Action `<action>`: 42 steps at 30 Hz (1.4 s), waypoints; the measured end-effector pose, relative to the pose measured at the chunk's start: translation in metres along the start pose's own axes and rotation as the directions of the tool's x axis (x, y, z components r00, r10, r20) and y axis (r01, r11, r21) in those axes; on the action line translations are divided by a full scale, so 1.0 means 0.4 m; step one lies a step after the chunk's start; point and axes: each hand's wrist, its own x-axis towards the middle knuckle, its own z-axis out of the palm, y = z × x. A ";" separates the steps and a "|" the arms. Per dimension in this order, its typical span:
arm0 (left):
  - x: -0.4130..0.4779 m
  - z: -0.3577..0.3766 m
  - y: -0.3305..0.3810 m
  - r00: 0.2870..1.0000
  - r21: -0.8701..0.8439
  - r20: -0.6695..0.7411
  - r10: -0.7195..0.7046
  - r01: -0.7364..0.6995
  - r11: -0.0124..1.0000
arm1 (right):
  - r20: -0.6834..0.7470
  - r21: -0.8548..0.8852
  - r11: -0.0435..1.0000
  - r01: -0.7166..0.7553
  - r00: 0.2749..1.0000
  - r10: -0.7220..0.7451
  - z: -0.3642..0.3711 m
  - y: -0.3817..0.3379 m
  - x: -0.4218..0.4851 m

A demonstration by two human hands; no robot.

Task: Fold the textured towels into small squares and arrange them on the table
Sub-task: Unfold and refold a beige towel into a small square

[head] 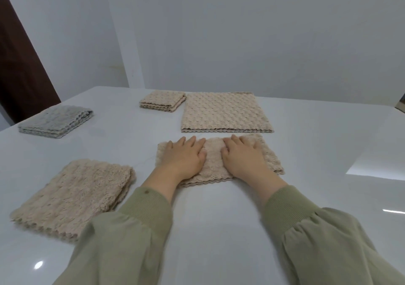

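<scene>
Both the left hand [185,156] and right hand [242,156] are pressing flat, fingers straight, on the towel [213,160] beneath them; it is looking soft, light, floppy, best pinched at corners.

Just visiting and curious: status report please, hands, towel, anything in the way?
Left hand, right hand flat, pressing beige towel. Folded to a rectangle. Larger towel close beyond; nothing blocking.

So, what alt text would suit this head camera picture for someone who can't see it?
A person's left hand and right hand press flat on a folded beige textured towel on a white table. Behind it lies a larger beige towel with a small folded beige square beside it; a folded grey towel sits far left, a fluffy beige towel near left.
</scene>
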 end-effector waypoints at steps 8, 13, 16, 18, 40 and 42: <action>-0.019 0.005 -0.007 0.970 0.016 0.034 -0.240 0.240 0.971 | 0.106 -0.015 0.966 -0.259 0.960 0.259 -0.027 0.119 0.021; -0.033 -0.005 -0.002 0.972 0.010 -0.074 -0.224 0.226 0.974 | 0.010 -0.038 0.965 -0.261 0.965 0.262 -0.023 0.116 0.027; -0.047 -0.019 -0.010 0.999 -0.063 -0.043 0.017 -0.020 0.998 | -0.039 -0.041 0.967 -0.251 0.968 0.249 -0.022 0.112 0.022; -0.063 -0.035 -0.015 0.984 -0.196 -0.067 0.163 -0.173 0.965 | -0.054 -0.034 0.969 -0.245 0.969 0.243 -0.021 0.115 0.019; -0.035 0.014 0.043 1.000 0.028 0.002 0.027 -0.027 0.999 | -0.036 0.090 0.946 -0.312 0.948 0.316 -0.057 0.144 0.082; -0.033 0.014 0.044 1.000 0.034 0.004 0.018 -0.018 0.999 | -0.041 0.150 0.932 -0.329 0.940 0.339 -0.061 0.141 0.084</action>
